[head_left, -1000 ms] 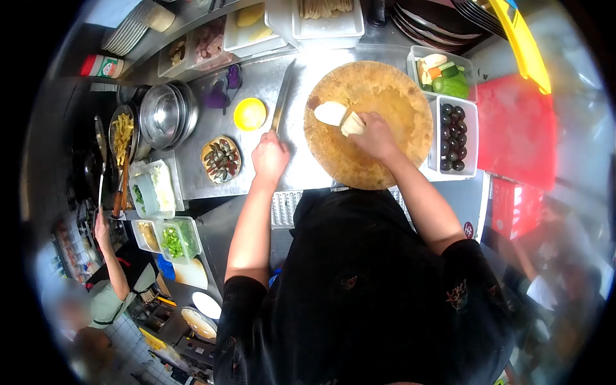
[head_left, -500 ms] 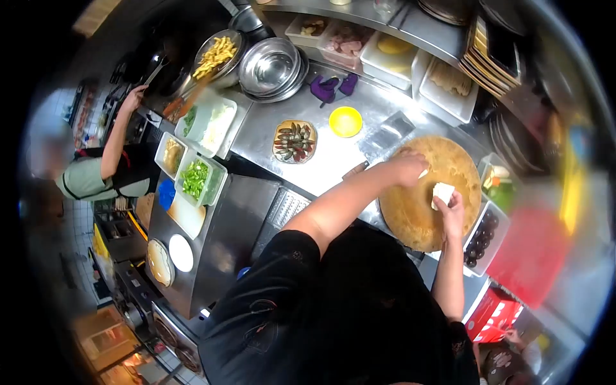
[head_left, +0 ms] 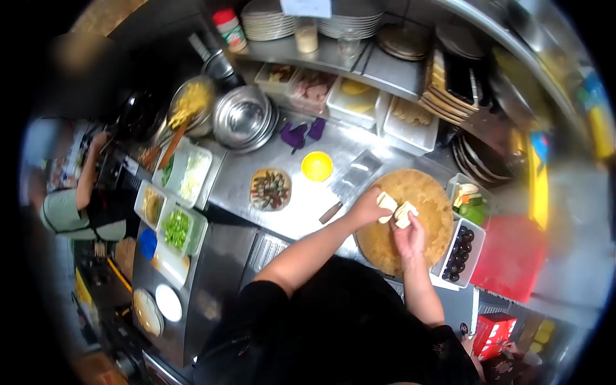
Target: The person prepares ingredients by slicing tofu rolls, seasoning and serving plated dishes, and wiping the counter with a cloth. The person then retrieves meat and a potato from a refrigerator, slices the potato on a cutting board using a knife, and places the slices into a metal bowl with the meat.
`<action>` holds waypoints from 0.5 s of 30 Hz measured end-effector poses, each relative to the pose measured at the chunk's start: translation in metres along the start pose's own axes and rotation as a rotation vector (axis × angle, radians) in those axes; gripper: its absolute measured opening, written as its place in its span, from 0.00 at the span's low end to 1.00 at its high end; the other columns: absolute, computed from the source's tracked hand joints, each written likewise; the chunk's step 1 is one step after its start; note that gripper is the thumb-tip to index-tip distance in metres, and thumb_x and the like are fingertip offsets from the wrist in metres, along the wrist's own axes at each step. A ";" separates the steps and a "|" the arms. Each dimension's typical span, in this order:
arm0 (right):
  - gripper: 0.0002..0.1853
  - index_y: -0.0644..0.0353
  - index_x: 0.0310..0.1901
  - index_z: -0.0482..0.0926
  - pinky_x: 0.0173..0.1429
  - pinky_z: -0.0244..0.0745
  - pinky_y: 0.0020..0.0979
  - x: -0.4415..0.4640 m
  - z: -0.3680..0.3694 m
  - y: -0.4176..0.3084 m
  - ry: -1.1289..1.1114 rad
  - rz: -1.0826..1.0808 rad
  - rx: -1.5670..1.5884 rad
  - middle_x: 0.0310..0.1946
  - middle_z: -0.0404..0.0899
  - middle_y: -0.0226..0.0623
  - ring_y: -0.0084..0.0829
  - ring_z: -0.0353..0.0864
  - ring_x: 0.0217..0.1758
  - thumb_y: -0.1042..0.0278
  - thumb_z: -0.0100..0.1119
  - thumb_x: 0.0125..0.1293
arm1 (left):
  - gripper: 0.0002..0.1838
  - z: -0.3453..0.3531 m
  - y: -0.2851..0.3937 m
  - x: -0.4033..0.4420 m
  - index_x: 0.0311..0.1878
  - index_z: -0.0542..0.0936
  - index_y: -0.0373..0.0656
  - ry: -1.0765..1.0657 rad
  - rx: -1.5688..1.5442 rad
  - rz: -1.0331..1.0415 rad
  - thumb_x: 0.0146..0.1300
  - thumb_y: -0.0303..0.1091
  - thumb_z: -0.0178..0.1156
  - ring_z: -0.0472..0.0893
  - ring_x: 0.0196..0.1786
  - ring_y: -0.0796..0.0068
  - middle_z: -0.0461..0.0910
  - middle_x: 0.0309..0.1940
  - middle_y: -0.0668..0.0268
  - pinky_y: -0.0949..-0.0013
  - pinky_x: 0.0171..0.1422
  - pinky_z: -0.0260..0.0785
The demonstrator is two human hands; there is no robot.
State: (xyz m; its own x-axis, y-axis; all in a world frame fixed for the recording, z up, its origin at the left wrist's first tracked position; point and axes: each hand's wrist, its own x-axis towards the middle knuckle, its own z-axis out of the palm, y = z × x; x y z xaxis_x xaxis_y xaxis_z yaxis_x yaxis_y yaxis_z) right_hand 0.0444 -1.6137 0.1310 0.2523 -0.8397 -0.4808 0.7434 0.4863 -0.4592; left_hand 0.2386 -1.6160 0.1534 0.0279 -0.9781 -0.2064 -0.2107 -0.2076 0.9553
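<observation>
My left hand (head_left: 367, 208) is closed around a pale cream-coloured piece (head_left: 386, 205) that looks like sliced tofu. A second such piece (head_left: 404, 214) sits in the fingers of my right hand (head_left: 409, 237). Both hands are close together over the round wooden chopping board (head_left: 431, 199), the pieces nearly touching. To the left of the board a cleaver (head_left: 359, 172) lies flat on the steel counter, its handle towards me. Further left are a yellow bowl (head_left: 317, 167) and a plate of dark wedges (head_left: 270, 190).
Right of the board stand a tub of dark round eggs (head_left: 458, 253), a vegetable tub (head_left: 470, 200) and a red board (head_left: 510, 256). Steel bowls (head_left: 242, 119) and purple pieces (head_left: 295, 136) are at the back, below a shelf (head_left: 385, 64). A co-worker (head_left: 70, 212) stands at left.
My left hand has lifted from the board's far left and now holds a pale piece beside the one in my right hand. My view has shifted, showing more of the shelf.
</observation>
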 end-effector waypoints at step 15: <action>0.28 0.53 0.68 0.72 0.79 0.61 0.57 -0.003 0.017 -0.011 -0.157 -0.035 0.424 0.69 0.74 0.44 0.46 0.71 0.72 0.44 0.50 0.77 | 0.26 0.020 0.082 -0.007 0.59 0.77 0.30 -0.116 0.705 0.492 0.68 0.43 0.63 0.78 0.57 0.44 0.80 0.52 0.45 0.47 0.63 0.72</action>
State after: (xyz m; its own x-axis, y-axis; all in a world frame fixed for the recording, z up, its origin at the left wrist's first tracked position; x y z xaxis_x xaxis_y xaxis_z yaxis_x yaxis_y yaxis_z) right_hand 0.0456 -1.6202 0.1502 0.2888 -0.8964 -0.3362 0.9330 0.3423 -0.1114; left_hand 0.2016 -1.6264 0.2292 -0.3172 -0.9382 0.1387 -0.7300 0.3349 0.5957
